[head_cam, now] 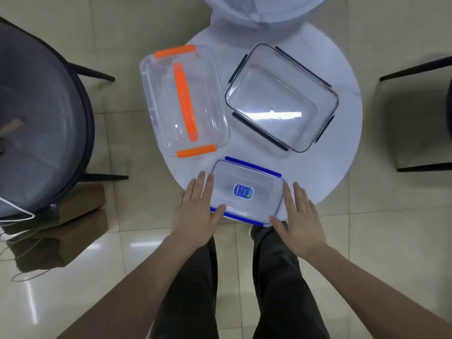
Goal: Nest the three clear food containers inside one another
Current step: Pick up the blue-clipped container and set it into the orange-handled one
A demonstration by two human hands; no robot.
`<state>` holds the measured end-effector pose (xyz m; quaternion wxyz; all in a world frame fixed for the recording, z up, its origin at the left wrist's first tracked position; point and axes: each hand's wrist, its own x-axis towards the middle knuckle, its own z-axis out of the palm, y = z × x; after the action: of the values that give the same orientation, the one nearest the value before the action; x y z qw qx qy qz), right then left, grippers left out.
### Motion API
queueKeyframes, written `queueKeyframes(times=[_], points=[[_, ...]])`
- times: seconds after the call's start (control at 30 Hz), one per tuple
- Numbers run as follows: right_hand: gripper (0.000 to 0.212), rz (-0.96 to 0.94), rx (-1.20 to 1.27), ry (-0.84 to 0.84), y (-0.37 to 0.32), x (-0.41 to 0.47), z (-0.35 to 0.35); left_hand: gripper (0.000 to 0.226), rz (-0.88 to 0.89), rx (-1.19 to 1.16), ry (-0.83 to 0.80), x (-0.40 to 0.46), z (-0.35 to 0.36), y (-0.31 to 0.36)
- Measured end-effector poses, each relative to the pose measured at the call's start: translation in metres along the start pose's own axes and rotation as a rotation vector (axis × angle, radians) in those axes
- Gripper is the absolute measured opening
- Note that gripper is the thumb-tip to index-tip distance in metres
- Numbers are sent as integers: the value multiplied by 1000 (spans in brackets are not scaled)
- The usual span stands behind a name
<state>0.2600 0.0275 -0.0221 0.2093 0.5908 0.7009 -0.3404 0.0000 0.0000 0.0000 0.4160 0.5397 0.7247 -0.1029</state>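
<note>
Between the flat left hand [195,211] and right hand [297,216], the blue-clipped container [247,192].

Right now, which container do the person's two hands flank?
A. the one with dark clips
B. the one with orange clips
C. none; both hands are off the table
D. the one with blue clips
D: the left hand and right hand lie flat against either short side of the blue-clipped container at the round table's near edge, fingers extended, not yet gripping.
</note>
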Motion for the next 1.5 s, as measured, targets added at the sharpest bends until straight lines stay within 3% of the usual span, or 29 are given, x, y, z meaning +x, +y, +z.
queueKeyframes(times=[0.2, 0.4, 0.63, 0.93, 1.5], points=[[89, 12, 96, 14, -3, 14, 9, 91, 43, 1, -10, 20, 8, -3], [99, 41, 371, -80, -8, 22, 10, 110, 120, -64, -27, 34, 13, -3], [117, 144, 527, -107, -14, 35, 13, 110, 76, -54, -50, 46, 18, -5], [110, 134, 683, -127, -4, 40, 17, 114, 34, -103, -69, 53, 22, -13], [115, 116, 533, -202, -8, 44, 9, 114, -14, -74, -91, 54, 23, -13]])
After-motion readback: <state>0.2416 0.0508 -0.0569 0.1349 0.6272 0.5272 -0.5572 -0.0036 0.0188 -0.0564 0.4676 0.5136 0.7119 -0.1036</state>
